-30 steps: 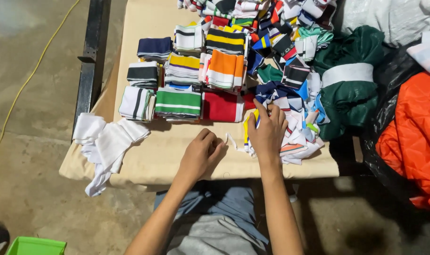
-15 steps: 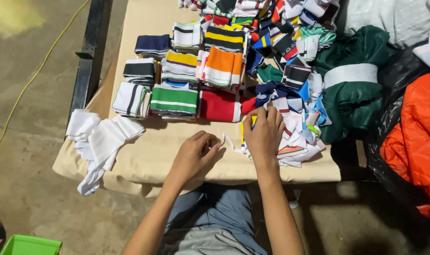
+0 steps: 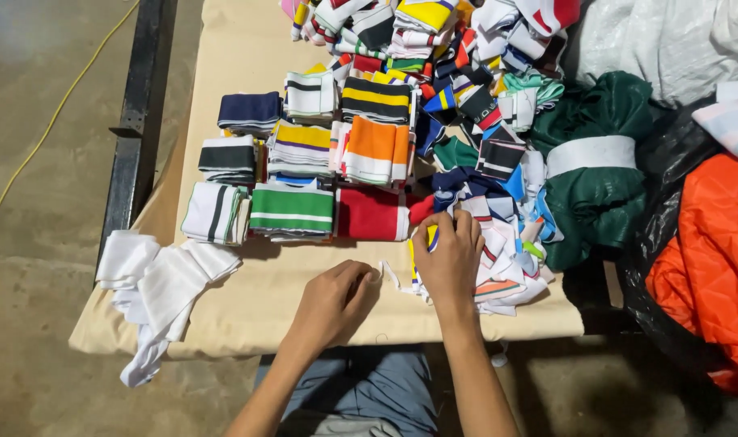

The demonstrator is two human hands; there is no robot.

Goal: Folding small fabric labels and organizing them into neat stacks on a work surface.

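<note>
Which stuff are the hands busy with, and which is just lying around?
In use: left hand and right hand, white strip, loose striped pile.

Lying about: folded stacks, white cloths, green garment, orange jacket.

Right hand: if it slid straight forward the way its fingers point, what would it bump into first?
Probably the loose pile of striped fabric pieces that the right hand already rests on, with the dark blue piece just beyond. Depth is hard to judge from above.
</note>
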